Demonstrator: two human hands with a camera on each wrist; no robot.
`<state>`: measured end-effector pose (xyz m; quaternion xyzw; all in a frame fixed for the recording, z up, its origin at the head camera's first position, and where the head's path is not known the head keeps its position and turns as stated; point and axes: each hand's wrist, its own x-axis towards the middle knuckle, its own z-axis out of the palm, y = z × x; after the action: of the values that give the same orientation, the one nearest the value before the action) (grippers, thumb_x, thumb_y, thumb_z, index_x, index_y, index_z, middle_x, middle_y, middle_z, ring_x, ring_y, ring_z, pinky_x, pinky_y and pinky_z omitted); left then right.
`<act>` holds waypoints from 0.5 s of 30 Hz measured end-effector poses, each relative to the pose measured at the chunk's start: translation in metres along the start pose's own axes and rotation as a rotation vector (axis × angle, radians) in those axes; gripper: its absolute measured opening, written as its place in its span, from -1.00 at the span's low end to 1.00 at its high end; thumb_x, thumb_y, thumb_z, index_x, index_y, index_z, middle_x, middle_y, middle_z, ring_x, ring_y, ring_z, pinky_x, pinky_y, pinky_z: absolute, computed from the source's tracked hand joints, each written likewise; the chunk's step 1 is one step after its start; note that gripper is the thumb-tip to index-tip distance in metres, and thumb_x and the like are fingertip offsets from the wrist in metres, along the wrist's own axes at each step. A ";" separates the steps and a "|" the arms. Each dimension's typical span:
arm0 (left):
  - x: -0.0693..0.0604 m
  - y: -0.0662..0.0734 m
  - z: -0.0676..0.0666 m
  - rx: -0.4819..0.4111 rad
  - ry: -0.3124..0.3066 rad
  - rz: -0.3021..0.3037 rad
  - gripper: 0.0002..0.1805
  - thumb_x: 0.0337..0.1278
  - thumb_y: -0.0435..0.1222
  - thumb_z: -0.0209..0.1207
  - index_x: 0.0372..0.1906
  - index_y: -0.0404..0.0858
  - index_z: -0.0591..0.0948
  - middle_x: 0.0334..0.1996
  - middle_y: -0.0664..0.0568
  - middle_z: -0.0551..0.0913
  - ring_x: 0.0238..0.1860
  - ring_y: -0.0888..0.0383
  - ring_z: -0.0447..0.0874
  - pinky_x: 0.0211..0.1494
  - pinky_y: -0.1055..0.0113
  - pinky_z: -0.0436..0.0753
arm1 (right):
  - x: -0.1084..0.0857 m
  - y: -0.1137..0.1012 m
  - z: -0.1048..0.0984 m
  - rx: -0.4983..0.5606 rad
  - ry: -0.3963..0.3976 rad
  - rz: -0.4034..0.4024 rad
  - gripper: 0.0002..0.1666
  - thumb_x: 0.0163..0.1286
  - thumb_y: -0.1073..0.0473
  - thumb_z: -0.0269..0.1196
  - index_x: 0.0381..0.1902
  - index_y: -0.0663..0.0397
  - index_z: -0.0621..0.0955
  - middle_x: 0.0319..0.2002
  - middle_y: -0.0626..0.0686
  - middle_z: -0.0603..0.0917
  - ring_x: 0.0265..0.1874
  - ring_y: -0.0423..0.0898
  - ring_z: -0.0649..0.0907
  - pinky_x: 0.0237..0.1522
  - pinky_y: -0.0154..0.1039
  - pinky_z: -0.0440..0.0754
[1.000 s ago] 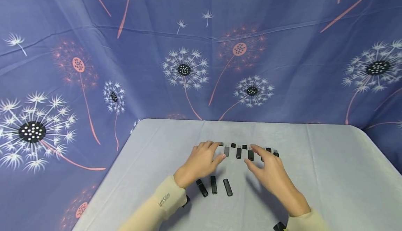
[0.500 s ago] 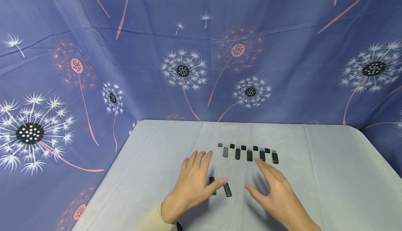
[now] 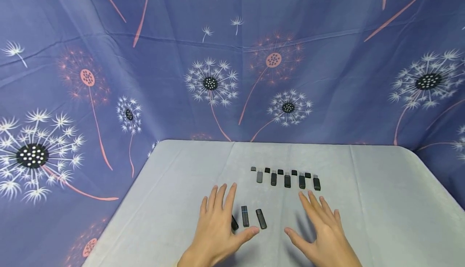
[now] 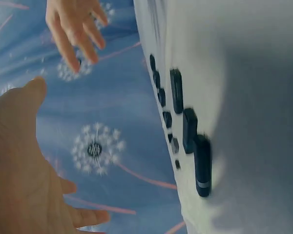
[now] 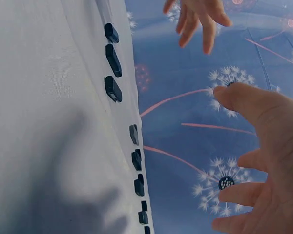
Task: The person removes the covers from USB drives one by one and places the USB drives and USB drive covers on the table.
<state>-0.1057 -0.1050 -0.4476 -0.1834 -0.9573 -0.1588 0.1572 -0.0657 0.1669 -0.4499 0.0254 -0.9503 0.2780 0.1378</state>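
My left hand hovers palm down with its fingers spread, holding nothing. Beneath and beside it lie three capped USB sticks: a dark one partly hidden by the hand, one with a blue line, and a plain one. My right hand, also spread and holding nothing, is over the table to their right. Beyond the hands runs a row of several uncapped USB sticks, plugs pointing away, with a grey one at its left end. Small loose caps lie just behind that row.
A pale cloth covers the table, whose far corners are rounded. Blue fabric printed with dandelions hangs behind and at the sides.
Both hands have drawn back from the row toward the near side, and their fingers have spread. The row of sticks and caps is now uncovered; the left hand partly covers one capped stick.
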 end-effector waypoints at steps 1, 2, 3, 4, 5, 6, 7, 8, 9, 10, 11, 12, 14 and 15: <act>0.000 -0.001 0.000 -0.003 -0.003 -0.014 0.21 0.02 0.59 0.05 0.67 0.00 0.09 0.49 -0.18 0.34 0.54 -0.30 0.23 0.38 -0.40 0.34 | -0.001 0.001 0.000 -0.008 0.003 0.007 0.19 0.10 -0.33 0.53 0.60 -0.19 0.30 0.50 0.34 0.36 0.42 0.58 0.28 0.24 0.72 0.07; -0.001 -0.002 0.000 -0.002 -0.005 -0.023 0.23 0.01 0.59 0.05 0.67 0.00 0.08 0.51 -0.18 0.32 0.56 -0.30 0.20 0.39 -0.40 0.32 | -0.002 0.002 0.000 -0.016 0.006 0.013 0.20 0.09 -0.33 0.54 0.60 -0.17 0.30 0.49 0.36 0.36 0.41 0.59 0.28 0.22 0.73 0.06; -0.001 -0.002 0.001 -0.003 -0.007 -0.030 0.24 -0.01 0.60 0.06 0.67 0.01 0.07 0.53 -0.19 0.30 0.58 -0.30 0.16 0.41 -0.41 0.29 | -0.003 0.004 0.000 -0.024 0.006 0.019 0.21 0.08 -0.34 0.54 0.60 -0.16 0.30 0.49 0.37 0.36 0.41 0.59 0.28 0.22 0.74 0.03; -0.002 -0.003 0.002 -0.001 -0.011 -0.035 0.25 -0.02 0.60 0.07 0.68 0.01 0.06 0.54 -0.19 0.28 0.60 -0.30 0.11 0.43 -0.42 0.26 | -0.004 0.005 -0.001 -0.034 0.005 0.022 0.22 0.07 -0.36 0.54 0.60 -0.16 0.30 0.48 0.38 0.36 0.41 0.60 0.27 0.22 0.75 0.02; -0.003 -0.003 0.003 0.001 -0.014 -0.033 0.25 -0.03 0.59 0.08 0.68 0.01 0.06 0.55 -0.20 0.26 0.60 -0.31 0.08 0.43 -0.44 0.24 | -0.004 0.006 -0.001 -0.043 0.004 0.023 0.22 0.06 -0.37 0.53 0.60 -0.15 0.30 0.48 0.39 0.36 0.40 0.62 0.27 0.21 0.76 0.01; -0.004 -0.003 0.004 0.003 -0.021 -0.031 0.26 -0.04 0.59 0.10 0.68 0.02 0.06 0.56 -0.21 0.24 0.62 -0.31 0.04 0.44 -0.46 0.21 | -0.005 0.007 -0.002 -0.054 0.001 0.024 0.23 0.06 -0.39 0.53 0.60 -0.14 0.30 0.48 0.40 0.36 0.40 0.62 0.27 0.19 0.77 0.01; -0.006 -0.002 0.005 0.005 -0.030 -0.028 0.26 -0.04 0.59 0.11 0.68 0.02 0.05 0.57 -0.21 0.22 0.62 -0.32 0.01 0.44 -0.47 0.18 | -0.005 0.008 -0.003 -0.064 -0.004 0.024 0.24 0.06 -0.41 0.52 0.60 -0.14 0.29 0.48 0.41 0.36 0.39 0.63 0.26 0.18 0.77 0.02; -0.008 -0.002 0.006 0.006 -0.040 -0.024 0.27 -0.05 0.59 0.12 0.68 0.02 0.04 0.59 -0.22 0.20 0.63 -0.33 -0.03 0.45 -0.49 0.14 | -0.005 0.009 -0.004 -0.077 -0.013 0.027 0.26 0.06 -0.44 0.50 0.61 -0.15 0.27 0.48 0.41 0.35 0.39 0.64 0.26 0.17 0.78 0.02; -0.011 -0.001 0.008 0.007 -0.048 -0.019 0.27 -0.06 0.58 0.13 0.68 0.02 0.05 0.60 -0.22 0.18 0.63 -0.34 -0.05 0.44 -0.50 0.12 | -0.005 0.010 -0.005 -0.089 -0.018 0.029 0.27 0.06 -0.46 0.49 0.62 -0.16 0.26 0.48 0.41 0.35 0.39 0.64 0.25 0.16 0.78 0.03; -0.014 -0.001 0.009 0.007 -0.056 -0.016 0.28 -0.06 0.57 0.15 0.68 0.02 0.05 0.60 -0.23 0.16 0.63 -0.35 -0.07 0.44 -0.51 0.09 | -0.005 0.011 -0.006 -0.100 -0.022 0.029 0.28 0.06 -0.47 0.48 0.63 -0.17 0.24 0.48 0.41 0.35 0.39 0.64 0.25 0.16 0.77 0.03; -0.017 0.000 0.011 0.014 -0.058 -0.012 0.28 -0.07 0.58 0.16 0.68 0.01 0.05 0.61 -0.23 0.16 0.63 -0.36 -0.07 0.44 -0.52 0.08 | -0.005 0.012 -0.007 -0.104 -0.026 0.029 0.29 0.06 -0.49 0.47 0.63 -0.18 0.23 0.49 0.41 0.34 0.40 0.64 0.25 0.16 0.77 0.03; -0.019 0.000 0.012 0.025 -0.058 -0.007 0.29 -0.09 0.58 0.16 0.68 0.01 0.06 0.61 -0.23 0.15 0.63 -0.36 -0.06 0.44 -0.52 0.07 | -0.005 0.012 -0.008 -0.108 -0.032 0.032 0.30 0.06 -0.50 0.46 0.64 -0.19 0.21 0.49 0.41 0.33 0.40 0.63 0.24 0.17 0.76 0.04; -0.024 0.000 0.014 0.055 -0.048 0.004 0.30 -0.13 0.60 0.16 0.67 0.02 0.09 0.60 -0.22 0.17 0.62 -0.36 -0.01 0.42 -0.51 0.10 | -0.006 0.014 -0.010 -0.110 -0.041 0.036 0.31 0.07 -0.52 0.44 0.65 -0.21 0.18 0.50 0.41 0.32 0.40 0.63 0.24 0.18 0.75 0.04; -0.026 0.000 0.015 0.071 -0.043 0.008 0.30 -0.15 0.61 0.16 0.67 0.01 0.11 0.60 -0.22 0.18 0.61 -0.36 0.02 0.41 -0.51 0.13 | -0.006 0.014 -0.011 -0.111 -0.044 0.039 0.32 0.06 -0.53 0.44 0.65 -0.22 0.18 0.50 0.41 0.32 0.40 0.62 0.24 0.18 0.74 0.04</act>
<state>-0.0861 -0.1075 -0.4705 -0.1846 -0.9648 -0.1200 0.1438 -0.0593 0.1846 -0.4502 0.0053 -0.9674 0.2270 0.1125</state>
